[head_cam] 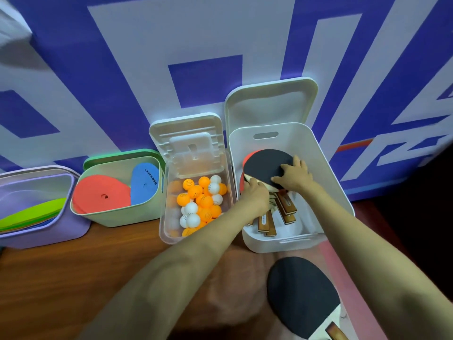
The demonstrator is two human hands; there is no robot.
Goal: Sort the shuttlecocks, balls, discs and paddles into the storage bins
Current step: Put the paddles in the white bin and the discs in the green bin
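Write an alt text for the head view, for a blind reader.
The left hand grips a stack of paddles in a white bin while the right hand presses on top. Left of it stand a clear box of orange and white balls, a green bin of discs and a purple bin; one paddle lies outside.

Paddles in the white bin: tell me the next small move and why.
Probably let go of the stacked paddles and reach for the loose paddle. The left hand grips and the right hand rests on the stack inside the white bin; that one lies outside it.
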